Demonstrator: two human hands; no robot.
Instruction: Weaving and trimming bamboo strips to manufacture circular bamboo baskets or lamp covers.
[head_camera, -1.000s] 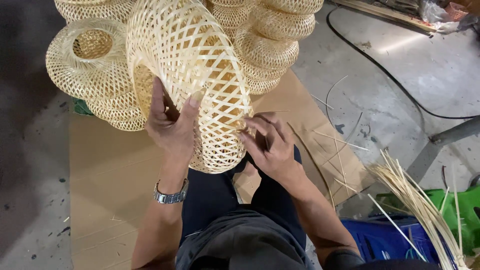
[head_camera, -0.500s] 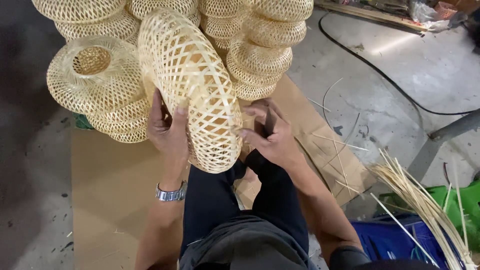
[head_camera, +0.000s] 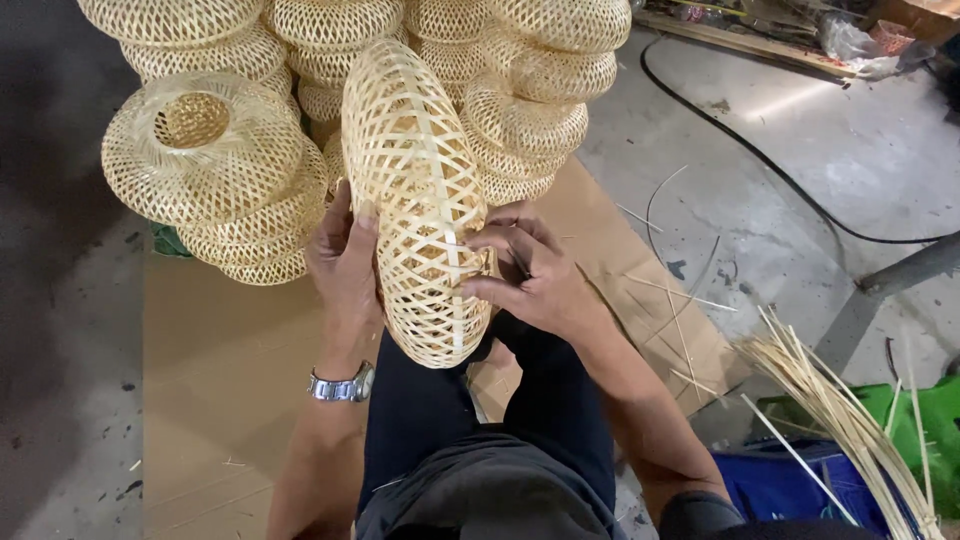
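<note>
1. Surface: flat brown cardboard sheet (head_camera: 230, 370) laid on a grey concrete floor (head_camera: 850, 150); dark stained patch of floor on the far left; person sits with legs in dark trousers (head_camera: 450, 420) stretched over the cardboard.
2. Room: black cable (head_camera: 760, 160) snakes across the concrete upper right; loose thin bamboo slivers scattered on the floor and on the cardboard edge; bundle of bamboo strips (head_camera: 840, 410) fans out lower right, over a blue container (head_camera: 770, 485) and something green (head_camera: 930, 410) beside it; grey metal leg (head_camera: 890, 285) angles in from the right.
3. Stock: stacks of finished woven bamboo shades (head_camera: 520, 110) piled at the top of view; one wide shade with a round opening (head_camera: 195, 150) sits on a stack at left.
4. Work piece: oval open-weave bamboo shade (head_camera: 415, 200) held on edge, upright, above the knees and in front of the stacks; lower end near the lap.
5. Left hand (head_camera: 345, 265): palm against the shade's left side, thumb up over the weave, clasping it; steel wristwatch (head_camera: 340, 385) on that wrist.
6. Right hand (head_camera: 525, 275): at the shade's right side, fingers curled and pinching at the weave near mid-height; probably nipping one strip end, too small to confirm.
</note>
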